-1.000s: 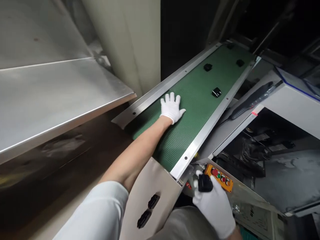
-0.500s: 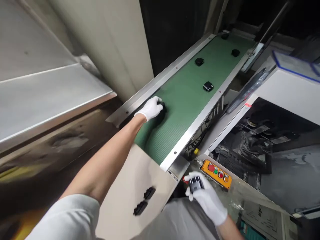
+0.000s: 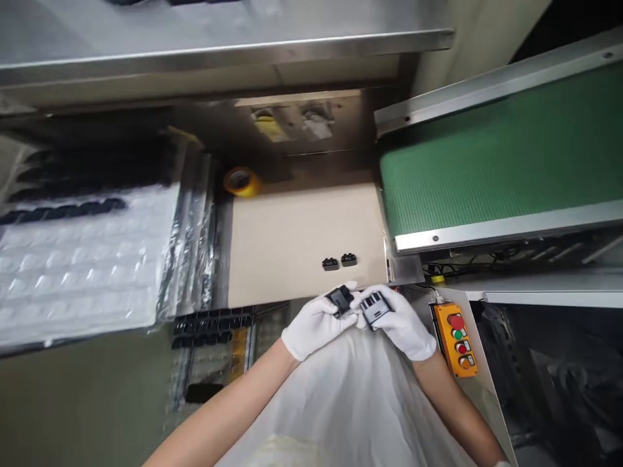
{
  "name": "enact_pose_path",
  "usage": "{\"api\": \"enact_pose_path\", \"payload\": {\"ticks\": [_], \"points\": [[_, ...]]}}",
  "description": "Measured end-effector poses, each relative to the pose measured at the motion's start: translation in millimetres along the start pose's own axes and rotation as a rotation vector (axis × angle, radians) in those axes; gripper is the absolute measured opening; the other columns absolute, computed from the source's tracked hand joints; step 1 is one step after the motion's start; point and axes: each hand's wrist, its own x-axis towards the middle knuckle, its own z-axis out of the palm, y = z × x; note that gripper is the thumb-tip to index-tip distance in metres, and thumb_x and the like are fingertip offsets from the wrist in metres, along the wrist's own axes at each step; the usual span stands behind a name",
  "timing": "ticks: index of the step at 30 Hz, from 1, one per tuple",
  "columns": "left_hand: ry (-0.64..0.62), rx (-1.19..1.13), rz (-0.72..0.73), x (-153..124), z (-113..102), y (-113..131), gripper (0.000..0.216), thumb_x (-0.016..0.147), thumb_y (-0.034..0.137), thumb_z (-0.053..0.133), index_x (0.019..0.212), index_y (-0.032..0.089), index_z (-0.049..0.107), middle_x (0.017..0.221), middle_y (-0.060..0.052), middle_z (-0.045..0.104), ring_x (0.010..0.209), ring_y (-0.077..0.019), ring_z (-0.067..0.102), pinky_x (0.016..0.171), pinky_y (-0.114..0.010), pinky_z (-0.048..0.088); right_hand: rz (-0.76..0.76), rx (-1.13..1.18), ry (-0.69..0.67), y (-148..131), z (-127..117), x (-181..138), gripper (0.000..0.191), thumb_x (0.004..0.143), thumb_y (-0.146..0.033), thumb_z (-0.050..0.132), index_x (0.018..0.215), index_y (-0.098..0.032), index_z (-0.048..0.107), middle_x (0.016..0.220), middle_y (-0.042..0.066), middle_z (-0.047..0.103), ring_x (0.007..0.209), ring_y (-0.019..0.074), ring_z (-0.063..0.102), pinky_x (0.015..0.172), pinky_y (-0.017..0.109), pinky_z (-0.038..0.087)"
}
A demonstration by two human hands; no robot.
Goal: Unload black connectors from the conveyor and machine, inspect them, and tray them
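Note:
My left hand (image 3: 315, 328) in a white glove is shut on a small black plastic part (image 3: 339, 299). My right hand (image 3: 400, 323), also white-gloved, grips a black part with a grey metal face (image 3: 374, 309). The two hands nearly touch in front of my white-sleeved chest. Just beyond them, two small black parts (image 3: 339, 262) lie side by side on a beige board (image 3: 296, 246). The green ribbed conveyor belt (image 3: 501, 152) runs off to the right, away from both hands.
An orange control box (image 3: 455, 340) with coloured buttons sits right of my right hand. A yellow tape roll (image 3: 241, 181) stands behind the board. At left lies a white blister tray (image 3: 82, 259), with rows of black parts beside it (image 3: 211, 327). A steel shelf edge (image 3: 233, 48) crosses overhead.
My view has swung left, moving the belt to the right side. My left hand has left the belt and now holds a black part close to my right hand.

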Motion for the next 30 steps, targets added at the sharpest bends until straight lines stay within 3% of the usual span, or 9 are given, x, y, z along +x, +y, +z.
{"api": "enact_pose_path", "payload": {"ticks": [3, 8, 11, 15, 18, 21, 25, 27, 30], "points": [[-0.014, 0.021, 0.220, -16.1, -3.6, 17.8, 0.049, 0.063, -0.002, 0.065, 0.107, 0.019, 0.069, 0.098, -0.003, 0.069, 0.095, -0.0169, 0.071, 0.085, -0.027, 0.061, -0.086, -0.126, -0.059, -5.3, 34.8, 16.9, 0.038, 0.068, -0.010, 0.072, 0.104, -0.021, 0.074, 0.102, 0.003, 0.076, 0.081, 0.0169, 0.068, 0.076, 0.029, 0.052], [-0.082, 0.022, 0.506, -56.4, 10.1, 52.0, 0.044, 0.069, 0.009, 0.083, 0.105, 0.028, 0.069, 0.128, 0.000, 0.069, 0.132, -0.0241, 0.061, 0.112, -0.039, 0.053, -0.354, -0.152, 0.078, -16.6, 77.5, 36.7, 0.038, 0.079, -0.021, 0.079, 0.115, -0.028, 0.070, 0.121, 0.003, 0.073, 0.101, 0.0205, 0.071, 0.093, 0.035, 0.056], [-0.103, 0.168, 0.639, -79.2, 7.9, 66.0, 0.049, 0.064, 0.019, 0.094, 0.105, 0.029, 0.069, 0.128, -0.002, 0.070, 0.132, -0.0280, 0.061, 0.114, -0.045, 0.051, -0.433, -0.243, 0.093, -6.1, 110.3, 46.1, 0.042, 0.078, -0.031, 0.086, 0.116, -0.029, 0.069, 0.124, 0.004, 0.072, 0.118, 0.0248, 0.068, 0.107, 0.043, 0.053], [-0.061, 0.306, 0.740, -106.0, -12.7, 84.8, 0.050, 0.064, 0.028, 0.097, 0.106, 0.027, 0.070, 0.121, -0.004, 0.072, 0.122, -0.0274, 0.065, 0.108, -0.045, 0.055, -0.494, -0.408, 0.149, 15.2, 155.3, 56.1, 0.042, 0.079, -0.040, 0.086, 0.115, -0.029, 0.067, 0.122, 0.005, 0.071, 0.119, 0.0256, 0.066, 0.108, 0.044, 0.054], [-0.012, 0.374, 0.778, -124.4, -29.3, 98.3, 0.045, 0.070, 0.023, 0.092, 0.109, 0.026, 0.070, 0.122, -0.004, 0.072, 0.120, -0.0275, 0.067, 0.110, -0.046, 0.053, -0.510, -0.504, 0.175, 24.2, 184.8, 63.0, 0.039, 0.082, -0.038, 0.082, 0.116, -0.027, 0.066, 0.121, 0.005, 0.071, 0.116, 0.0258, 0.067, 0.104, 0.043, 0.057], [0.087, 0.458, 0.869, -137.0, -37.3, 108.6, 0.044, 0.075, 0.011, 0.080, 0.116, 0.025, 0.070, 0.124, -0.004, 0.073, 0.122, -0.0271, 0.067, 0.113, -0.046, 0.052, -0.567, -0.702, 0.271, 26.9, 213.7, 72.2, 0.040, 0.084, -0.024, 0.074, 0.123, -0.027, 0.064, 0.125, 0.006, 0.071, 0.118, 0.0255, 0.067, 0.106, 0.044, 0.056], [0.266, 0.674, 1.070, -138.2, -42.0, 119.3, 0.059, 0.074, 0.000, 0.061, 0.128, 0.023, 0.069, 0.133, -0.004, 0.071, 0.131, -0.0261, 0.063, 0.122, -0.044, 0.044, -0.664, -1.087, 0.308, 29.8, 245.7, 90.5, 0.066, 0.080, -0.008, 0.058, 0.143, -0.025, 0.054, 0.142, 0.010, 0.063, 0.132, 0.0286, 0.060, 0.117, 0.052, 0.049], [0.315, 0.722, 1.080, -134.0, -47.8, 124.5, 0.067, 0.071, -0.001, 0.054, 0.134, 0.021, 0.067, 0.137, -0.005, 0.069, 0.134, -0.0263, 0.061, 0.125, -0.044, 0.042, -0.655, -1.184, 0.272, 32.9, 254.0, 100.5, 0.074, 0.078, -0.006, 0.054, 0.150, -0.023, 0.048, 0.143, 0.013, 0.061, 0.133, 0.0296, 0.059, 0.116, 0.053, 0.049], [0.305, 0.685, 0.976, -128.3, -63.0, 132.1, 0.079, 0.066, 0.000, 0.050, 0.143, 0.018, 0.061, 0.141, -0.006, 0.067, 0.138, -0.0267, 0.058, 0.127, -0.044, 0.039, -0.564, -1.213, 0.252, 41.2, 256.0, 113.4, 0.082, 0.077, -0.006, 0.052, 0.157, -0.021, 0.041, 0.141, 0.014, 0.061, 0.131, 0.0297, 0.060, 0.115, 0.054, 0.050]]}}
